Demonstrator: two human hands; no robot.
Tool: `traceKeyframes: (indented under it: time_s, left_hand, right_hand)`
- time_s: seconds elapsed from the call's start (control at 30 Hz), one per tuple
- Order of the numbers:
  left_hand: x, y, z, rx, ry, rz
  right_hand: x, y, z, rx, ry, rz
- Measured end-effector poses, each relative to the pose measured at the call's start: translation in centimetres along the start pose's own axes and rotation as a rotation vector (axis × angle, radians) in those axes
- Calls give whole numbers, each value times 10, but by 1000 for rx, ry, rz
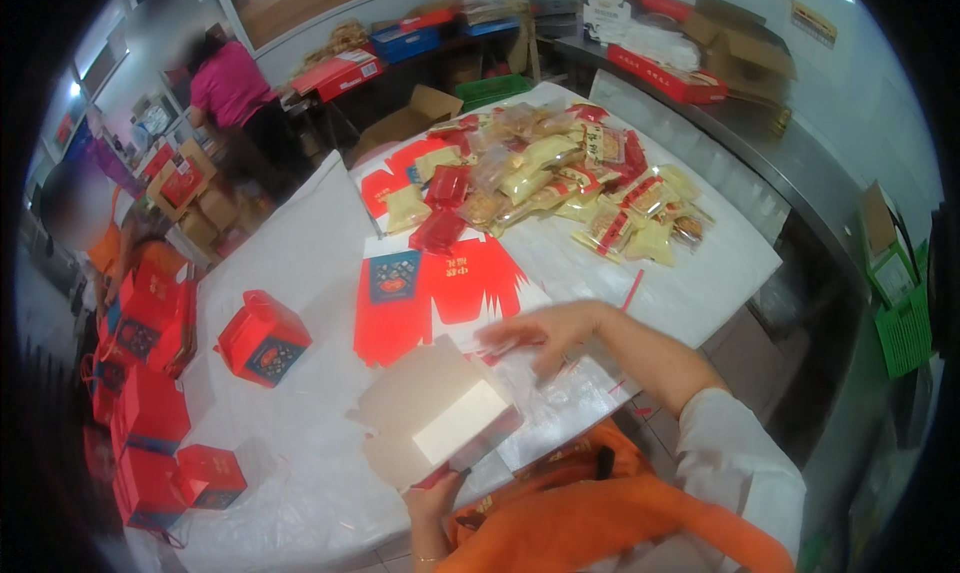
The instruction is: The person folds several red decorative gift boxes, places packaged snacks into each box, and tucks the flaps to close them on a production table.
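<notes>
My left hand (436, 495) grips the lower edge of a half-folded gift box (400, 401), tilted so its white inside faces up; most of the fingers are hidden behind it. Just above the box's right end, my right hand (550, 331) reaches over the table with fingers stretched apart and nothing seen in them; it is slightly blurred. Next to it lies a stack of flat red box blanks (375, 333) with a dark blue printed panel. A finished red box (262, 341) stands to the left.
A heap of wrapped pastries (530, 173) covers the far part of the white-covered table (300, 453). Several red boxes (152, 408) crowd the left edge. Metal counters (770, 163) with cartons run along the right and back. Two people stand at the far left.
</notes>
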State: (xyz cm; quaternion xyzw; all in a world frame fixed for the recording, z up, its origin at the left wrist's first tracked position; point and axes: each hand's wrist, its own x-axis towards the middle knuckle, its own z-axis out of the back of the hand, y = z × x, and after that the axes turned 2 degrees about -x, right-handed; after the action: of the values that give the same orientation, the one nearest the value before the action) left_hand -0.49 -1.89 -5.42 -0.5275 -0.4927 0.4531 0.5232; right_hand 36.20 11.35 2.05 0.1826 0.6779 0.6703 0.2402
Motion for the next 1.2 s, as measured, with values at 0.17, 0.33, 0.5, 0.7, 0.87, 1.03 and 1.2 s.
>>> traceKeyframes:
  time_s: [0.17,0.33,0.5,0.7,0.87,1.03,1.2]
  left_hand:
    - [-8,-26,-5,123,-3,124]
    - [-9,8,4,183,-141,58]
    - [-8,-6,-14,137,-121,167]
    - [-2,-17,-17,112,-96,192]
    - [2,-20,-18,78,-71,183]
    - [-1,-25,-20,35,-74,160]
    - [7,-31,-27,-32,-56,128]
  right_hand:
    - [56,-4,101,-1161,-873,-221]
    - [96,-66,204,-1874,-1002,133]
    - [125,-61,214,-1783,-782,-303]
    - [98,-44,150,-1611,-748,-410]
    - [32,-64,110,-1452,-796,-282]
    - [-23,-17,61,-557,-823,-362]
    - [-108,-27,117,-1146,-1168,-718]
